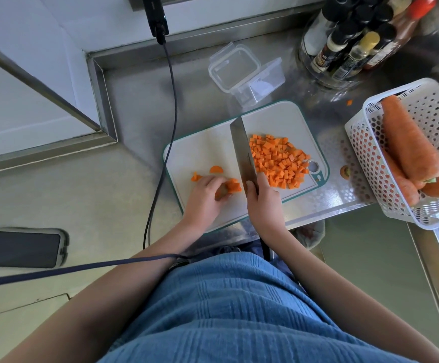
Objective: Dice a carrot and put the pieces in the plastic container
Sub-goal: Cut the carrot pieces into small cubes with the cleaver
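On the white cutting board lies a heap of diced carrot at the right. My right hand grips the handle of a cleaver, whose blade stands on the board just left of the heap. My left hand presses down a small stack of carrot slices beside the blade. One half-round slice and a few bits lie loose beyond my fingers. The clear plastic container stands empty behind the board, with its lid propped next to it.
A white perforated basket with whole carrots sits at the right edge of the steel counter. A clear tub of sauce bottles stands at the back right. A carrot end lies by the board. A black cable hangs left of it.
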`<action>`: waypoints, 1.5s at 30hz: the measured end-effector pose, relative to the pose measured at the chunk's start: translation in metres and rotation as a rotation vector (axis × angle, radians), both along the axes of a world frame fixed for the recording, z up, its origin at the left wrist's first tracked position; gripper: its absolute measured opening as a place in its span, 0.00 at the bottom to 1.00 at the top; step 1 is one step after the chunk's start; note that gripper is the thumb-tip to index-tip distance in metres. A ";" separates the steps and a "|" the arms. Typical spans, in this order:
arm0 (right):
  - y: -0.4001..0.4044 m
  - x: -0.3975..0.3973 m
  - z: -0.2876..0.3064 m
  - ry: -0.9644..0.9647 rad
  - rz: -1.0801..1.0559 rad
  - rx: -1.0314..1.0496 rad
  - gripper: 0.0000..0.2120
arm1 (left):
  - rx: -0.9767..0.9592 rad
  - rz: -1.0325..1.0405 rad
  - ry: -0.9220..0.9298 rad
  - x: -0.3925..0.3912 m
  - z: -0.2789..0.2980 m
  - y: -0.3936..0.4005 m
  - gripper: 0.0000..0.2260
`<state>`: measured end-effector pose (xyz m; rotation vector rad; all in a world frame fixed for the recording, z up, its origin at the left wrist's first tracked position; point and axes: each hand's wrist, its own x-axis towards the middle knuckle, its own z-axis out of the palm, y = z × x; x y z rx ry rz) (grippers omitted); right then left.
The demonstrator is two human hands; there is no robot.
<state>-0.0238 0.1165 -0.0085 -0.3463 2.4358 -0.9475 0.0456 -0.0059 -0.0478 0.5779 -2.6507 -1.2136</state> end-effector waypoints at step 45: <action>-0.022 0.012 -0.010 0.016 0.162 0.229 0.08 | -0.136 -0.156 0.088 0.008 -0.014 -0.012 0.06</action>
